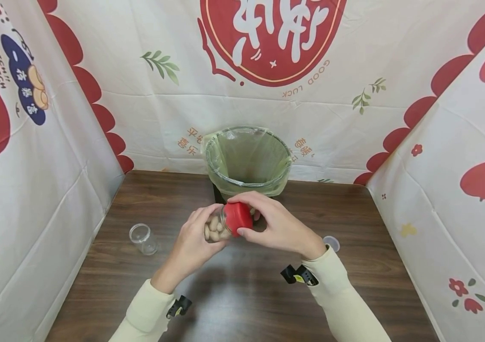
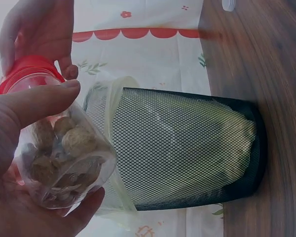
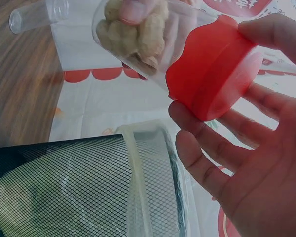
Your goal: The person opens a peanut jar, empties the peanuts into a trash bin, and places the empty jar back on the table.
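A clear jar [image 1: 216, 229] of peanuts in their shells is held tilted above the wooden table, its red lid [image 1: 238, 218] pointing right. My left hand [image 1: 193, 242] grips the jar's body [image 2: 64, 158], thumb on top. My right hand [image 1: 274, 223] curls round the red lid [image 3: 214, 74], thumb and fingers on its rim. The peanuts [image 3: 133, 34] show through the clear wall. Both hands hover just in front of the bin [image 1: 247, 159].
A black mesh bin [image 2: 187, 148] lined with a pale green bag stands at the back of the table [image 1: 242, 294]. An empty clear jar [image 1: 143, 239] stands at the left. A small clear lid [image 1: 331, 243] lies at the right. Printed cloth walls enclose three sides.
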Motion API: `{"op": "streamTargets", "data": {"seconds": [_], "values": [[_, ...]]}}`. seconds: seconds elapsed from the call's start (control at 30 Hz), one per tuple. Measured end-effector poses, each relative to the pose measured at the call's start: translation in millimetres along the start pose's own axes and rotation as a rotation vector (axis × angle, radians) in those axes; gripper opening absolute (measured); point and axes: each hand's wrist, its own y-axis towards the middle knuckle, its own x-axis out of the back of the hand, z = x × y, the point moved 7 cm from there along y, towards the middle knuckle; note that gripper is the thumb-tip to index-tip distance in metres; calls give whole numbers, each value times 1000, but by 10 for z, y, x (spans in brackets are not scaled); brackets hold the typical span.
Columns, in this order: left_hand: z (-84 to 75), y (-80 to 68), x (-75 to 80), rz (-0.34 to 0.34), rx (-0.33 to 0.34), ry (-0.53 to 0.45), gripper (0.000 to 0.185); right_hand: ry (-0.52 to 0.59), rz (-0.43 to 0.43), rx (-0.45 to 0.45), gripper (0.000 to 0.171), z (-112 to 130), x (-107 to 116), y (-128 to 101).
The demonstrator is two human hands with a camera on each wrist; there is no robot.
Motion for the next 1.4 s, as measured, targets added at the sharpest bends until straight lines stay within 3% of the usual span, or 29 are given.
{"op": "streamTargets", "data": {"seconds": [0.33,0.87,1.07,1.4], "values": [[-6,6,41,-33,15,-14,82,-6,-26,3,60,0,140,-24],[-22,0,173,-141,55,-74,82,-205,-152,-32,64,-96,665,-175],[3,4,188,-147,74,-83,82,-257,-222,-97,65,-187,878,-242],[-3,6,166,-146,48,-115,79,-363,-357,-216,68,-369,1243,-402]]}}
